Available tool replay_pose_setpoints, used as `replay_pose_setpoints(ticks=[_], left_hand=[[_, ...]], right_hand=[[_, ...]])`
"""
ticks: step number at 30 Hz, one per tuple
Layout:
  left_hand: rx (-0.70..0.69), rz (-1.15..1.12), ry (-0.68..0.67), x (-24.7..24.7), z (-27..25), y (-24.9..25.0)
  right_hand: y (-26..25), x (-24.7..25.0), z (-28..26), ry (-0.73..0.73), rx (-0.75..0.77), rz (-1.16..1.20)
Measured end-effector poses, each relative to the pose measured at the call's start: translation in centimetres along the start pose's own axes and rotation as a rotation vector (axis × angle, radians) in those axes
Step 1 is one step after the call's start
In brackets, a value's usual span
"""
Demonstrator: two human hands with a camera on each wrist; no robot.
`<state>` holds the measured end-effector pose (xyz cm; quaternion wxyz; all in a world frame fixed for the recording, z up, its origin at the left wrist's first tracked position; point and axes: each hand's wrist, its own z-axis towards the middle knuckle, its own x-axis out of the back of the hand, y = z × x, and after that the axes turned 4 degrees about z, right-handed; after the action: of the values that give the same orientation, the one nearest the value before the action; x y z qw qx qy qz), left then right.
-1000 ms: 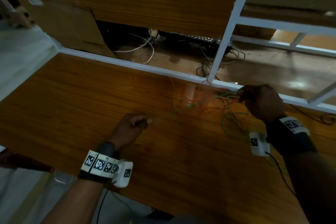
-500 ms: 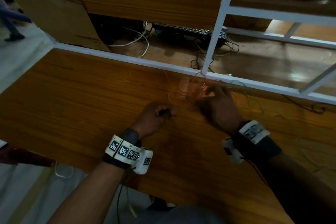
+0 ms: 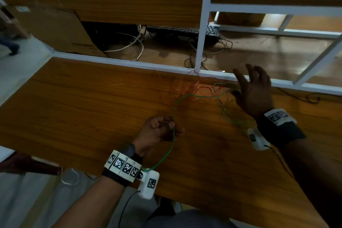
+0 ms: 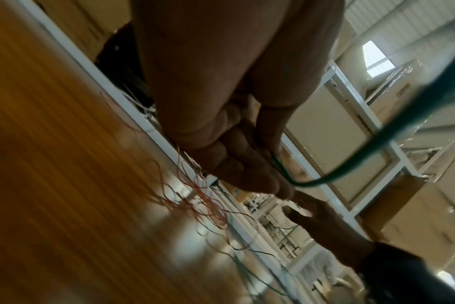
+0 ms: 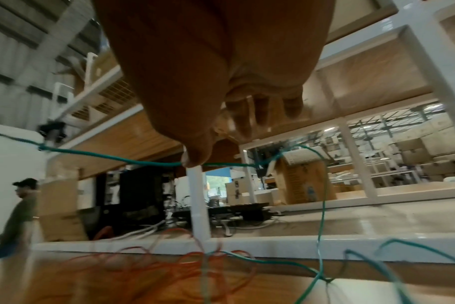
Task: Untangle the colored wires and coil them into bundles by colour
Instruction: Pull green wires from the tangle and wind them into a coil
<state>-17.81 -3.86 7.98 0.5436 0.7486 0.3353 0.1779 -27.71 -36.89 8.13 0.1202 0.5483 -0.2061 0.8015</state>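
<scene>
A tangle of thin orange wires [image 3: 193,89] [image 5: 148,267] [image 4: 195,197] lies on the wooden table [image 3: 83,116] against the white frame rail. A green wire [image 3: 188,95] [image 4: 392,142] [image 5: 117,159] runs out of it. My left hand [image 3: 160,128] [image 4: 234,164] is a fist that grips this green wire near the table's middle; the wire loops back past my left wrist. My right hand [image 3: 253,87] [image 5: 221,144] hovers to the right of the tangle with fingers spread. The green wire lies across its thumb tip [image 5: 192,162].
A white rail [image 3: 129,62] and upright post [image 3: 200,33] border the table's far edge. Behind them are a black keyboard [image 3: 181,29], white cables [image 3: 129,44] and cardboard. A person [image 5: 21,205] walks at the far left. More green loops [image 3: 229,116] lie under my right wrist.
My right hand left the tangle, swung out to the right and spread its fingers. My left hand still grips the green wire, which now shows as a longer strand.
</scene>
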Motion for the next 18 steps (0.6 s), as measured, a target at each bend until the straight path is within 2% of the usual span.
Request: replay_pose_setpoints(ticks=[2, 4, 5, 8, 11, 13, 16, 18], left_hand=[[-0.010, -0.112, 0.058, -1.7, 0.1, -0.1], [-0.029, -0.167, 0.099, -3.4, 0.4, -0.2], [-0.044, -0.169, 0.121, -4.2, 0.4, -0.3], [-0.097, -0.186, 0.192, -6.2, 0.4, -0.5], [-0.115, -0.189, 0.198, -7.3, 0.5, -1.0], [-0.126, -0.171, 0.178, -7.3, 0.4, -1.1], [-0.165, -0.171, 0.185, -5.2, 0.2, -1.0], [-0.140, -0.204, 0.213, -2.5, 0.3, -1.0]], right_hand=[[-2.7, 0.6, -2.4, 0.039, 0.058, 0.108], [-5.3, 1.2, -5.4, 0.014, 0.071, 0.322], [-6.3, 1.2, -6.9, -0.056, 0.031, 0.470], [-8.4, 0.5, -10.9, -0.440, -0.206, 0.949], [-10.4, 0.1, -13.9, -0.716, -0.389, 1.240], [-11.5, 0.3, -14.9, -0.733, -0.451, 1.405], [-11.8, 1.3, -15.0, -0.621, -0.591, 1.658], [-12.2, 2.0, -15.1, -0.554, -0.652, 1.733]])
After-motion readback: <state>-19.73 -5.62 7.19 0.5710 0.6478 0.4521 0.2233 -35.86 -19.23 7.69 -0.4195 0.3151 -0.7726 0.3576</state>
